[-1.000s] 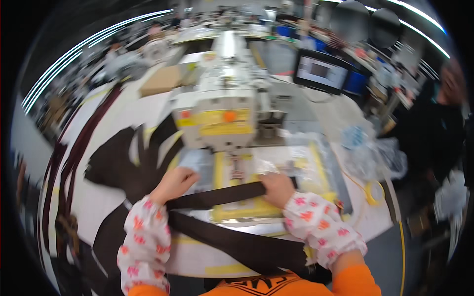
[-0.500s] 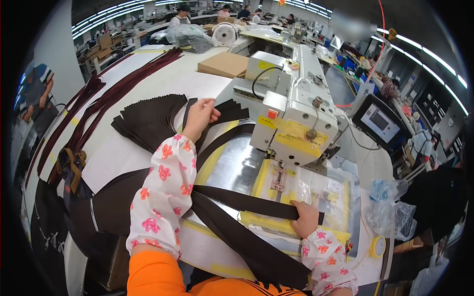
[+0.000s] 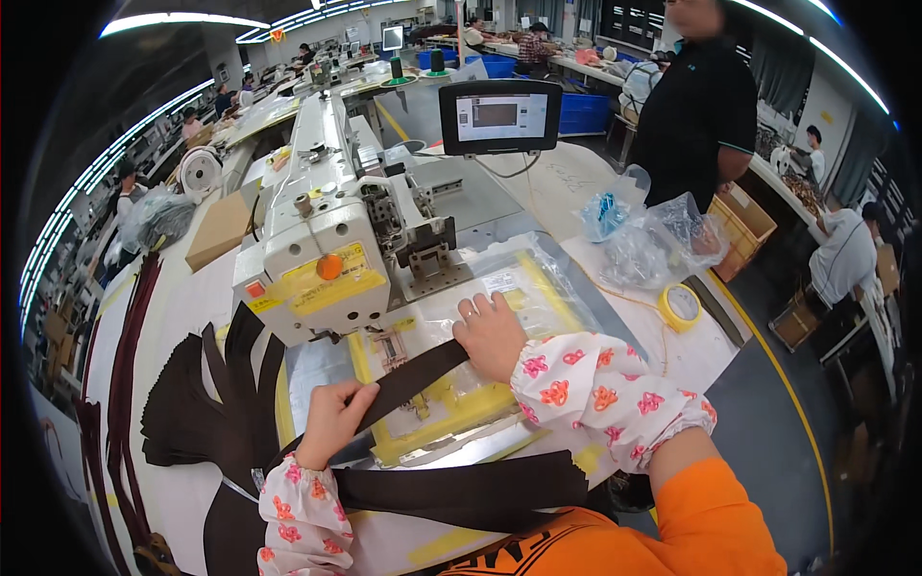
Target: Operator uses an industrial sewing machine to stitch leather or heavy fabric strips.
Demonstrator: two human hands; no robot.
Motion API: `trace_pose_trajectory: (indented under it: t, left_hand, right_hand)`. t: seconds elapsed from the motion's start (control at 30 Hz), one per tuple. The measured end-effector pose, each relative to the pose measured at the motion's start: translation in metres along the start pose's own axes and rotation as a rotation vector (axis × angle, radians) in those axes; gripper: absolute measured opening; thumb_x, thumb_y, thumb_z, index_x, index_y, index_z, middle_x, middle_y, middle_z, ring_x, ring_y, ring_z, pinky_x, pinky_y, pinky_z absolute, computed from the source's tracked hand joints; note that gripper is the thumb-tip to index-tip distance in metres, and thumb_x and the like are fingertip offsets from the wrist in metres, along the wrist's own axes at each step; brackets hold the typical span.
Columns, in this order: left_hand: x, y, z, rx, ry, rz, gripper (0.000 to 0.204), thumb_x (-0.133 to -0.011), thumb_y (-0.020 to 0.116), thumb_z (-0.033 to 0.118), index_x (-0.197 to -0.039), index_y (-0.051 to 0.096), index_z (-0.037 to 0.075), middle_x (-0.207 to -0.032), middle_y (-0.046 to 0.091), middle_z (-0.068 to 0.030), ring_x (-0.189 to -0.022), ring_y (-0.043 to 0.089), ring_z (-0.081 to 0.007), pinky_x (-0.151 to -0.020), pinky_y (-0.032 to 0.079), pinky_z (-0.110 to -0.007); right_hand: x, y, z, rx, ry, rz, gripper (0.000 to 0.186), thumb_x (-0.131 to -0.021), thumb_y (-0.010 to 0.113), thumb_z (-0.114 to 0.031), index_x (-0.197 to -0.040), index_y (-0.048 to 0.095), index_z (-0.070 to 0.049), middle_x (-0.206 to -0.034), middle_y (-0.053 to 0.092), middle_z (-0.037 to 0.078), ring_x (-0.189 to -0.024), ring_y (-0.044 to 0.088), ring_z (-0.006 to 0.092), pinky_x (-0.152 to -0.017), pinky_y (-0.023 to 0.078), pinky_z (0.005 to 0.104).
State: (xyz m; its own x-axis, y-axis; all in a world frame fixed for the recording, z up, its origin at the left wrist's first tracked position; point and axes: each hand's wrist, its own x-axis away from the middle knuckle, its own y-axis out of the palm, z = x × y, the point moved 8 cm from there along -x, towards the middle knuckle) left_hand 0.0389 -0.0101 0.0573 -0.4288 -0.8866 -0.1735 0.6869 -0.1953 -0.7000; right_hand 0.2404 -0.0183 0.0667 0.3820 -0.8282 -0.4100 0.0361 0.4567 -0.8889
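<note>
A dark brown fabric strip (image 3: 413, 376) lies slanted across the yellow template (image 3: 451, 408) under the white sewing machine (image 3: 322, 250). My left hand (image 3: 331, 422) pinches the strip's lower left end between thumb and fingers. My right hand (image 3: 492, 334) lies flat, fingers together, pressing the strip's upper right end onto the template. Both forearms wear white sleeve covers with a red flower print. Another wide brown piece (image 3: 461, 492) lies along the table's near edge.
A fan of brown strips (image 3: 211, 403) lies left of the machine. Clear plastic bags (image 3: 653, 240) and a yellow tape roll (image 3: 680, 305) sit at right. A control screen (image 3: 499, 115) stands behind. A person in black (image 3: 701, 106) stands at the far right.
My left hand has come back from the strip pile at the left and now holds the strip's end. My view has swung to the right.
</note>
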Motion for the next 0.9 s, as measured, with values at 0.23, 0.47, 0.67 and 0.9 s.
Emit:
trace_pose_trajectory:
  t: [0.23,0.47,0.67,0.9]
  left_hand:
    - [0.04,0.005,0.107,-0.223,0.593,0.336,0.016,-0.073,0.064,0.009,-0.089,0.061,0.006,-0.085,0.059,-0.0091,-0.077,0.056,-0.0278,-0.062,0.044,-0.035]
    - [-0.013,0.065,-0.041,0.676,-0.376,0.021,0.028,-0.091,0.049,0.029,-0.081,0.058,0.005,-0.061,0.056,-0.0057,-0.054,0.054,-0.0128,-0.05,0.043,-0.026]
    - [-0.046,0.096,-0.069,0.99,-0.603,0.065,0.027,-0.09,0.054,0.031,-0.082,0.058,0.005,-0.067,0.056,-0.0014,-0.054,0.049,-0.0073,-0.05,0.041,-0.021]
    - [-0.076,0.075,-0.072,0.236,0.006,0.102,0.017,-0.09,0.046,0.018,-0.09,0.055,0.003,-0.079,0.061,-0.0105,-0.072,0.06,-0.0229,-0.065,0.048,-0.033]
  right_hand:
    - [-0.026,0.035,0.017,-0.87,0.264,-0.128,0.02,-0.083,0.052,-0.019,-0.082,0.066,-0.005,-0.064,0.061,0.016,-0.059,0.062,0.028,-0.053,0.045,0.0363]
    - [-0.036,0.076,-0.028,-1.715,0.692,0.014,0.012,-0.088,0.049,-0.009,-0.094,0.057,-0.002,-0.062,0.051,0.003,-0.042,0.04,0.0095,-0.038,0.029,0.0235]
    - [-0.031,0.109,-0.025,-1.317,0.746,0.141,0.026,-0.078,0.061,-0.018,-0.094,0.053,0.001,-0.079,0.061,0.022,-0.076,0.06,0.0381,-0.068,0.046,0.0404]
    - [-0.043,0.074,-0.022,-0.937,0.534,0.145,0.024,-0.07,0.058,-0.009,-0.093,0.053,-0.003,-0.079,0.063,0.019,-0.077,0.06,0.0395,-0.067,0.047,0.0451]
